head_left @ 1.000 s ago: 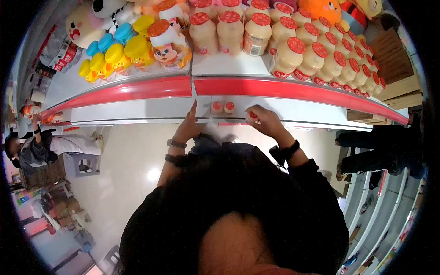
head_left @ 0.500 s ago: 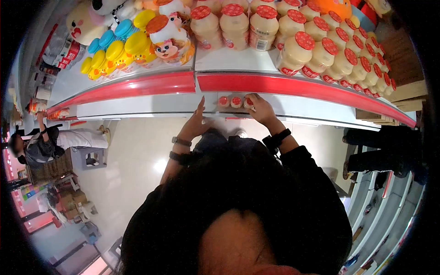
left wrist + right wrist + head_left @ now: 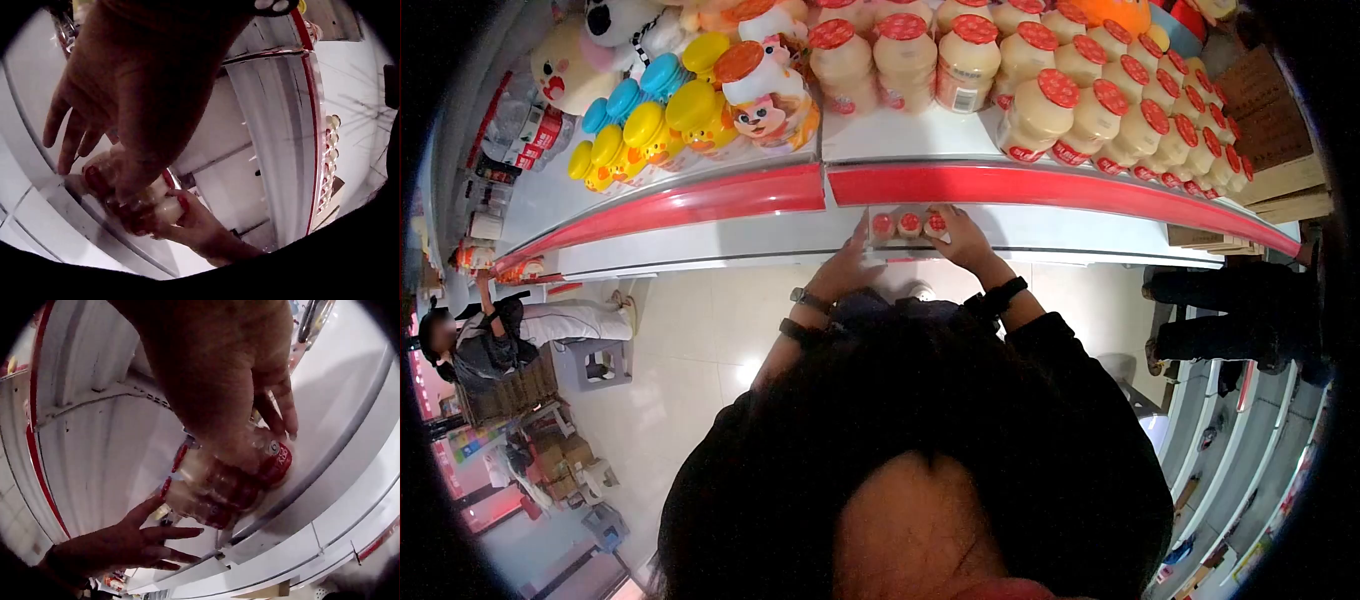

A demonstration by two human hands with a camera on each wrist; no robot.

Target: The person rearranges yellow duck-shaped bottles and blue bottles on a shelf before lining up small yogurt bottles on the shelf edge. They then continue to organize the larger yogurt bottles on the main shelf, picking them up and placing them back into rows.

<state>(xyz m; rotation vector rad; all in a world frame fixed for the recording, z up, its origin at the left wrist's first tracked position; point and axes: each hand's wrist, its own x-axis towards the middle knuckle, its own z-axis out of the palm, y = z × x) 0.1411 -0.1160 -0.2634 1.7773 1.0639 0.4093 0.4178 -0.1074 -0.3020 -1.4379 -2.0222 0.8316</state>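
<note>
Three small milky drink bottles with red caps stand in a row on the narrow white ledge: a left bottle (image 3: 882, 226), a middle bottle (image 3: 909, 224) and a right bottle (image 3: 936, 225). My right hand (image 3: 968, 243) grips the right bottle from its outer side, fingers bent round it. At the row's other end, my left hand (image 3: 845, 268) is held with straight fingers close beside the left bottle. In the right wrist view, the left hand (image 3: 140, 536) has its fingers extended and its thumb near that bottle's cap. My right hand partly hides the bottles there.
Above the ledge runs a red shelf edge (image 3: 1040, 190). Behind it stand large red-capped bottles (image 3: 1040, 115) in rows, yellow-lidded jars (image 3: 650, 125) and plush toys. A person (image 3: 490, 330) is at the left, and another person's dark-trousered legs (image 3: 1220, 330) show at the right.
My right hand has moved left, setting the third bottle against the other two in the row. My left hand has come right, up close to the left bottle.
</note>
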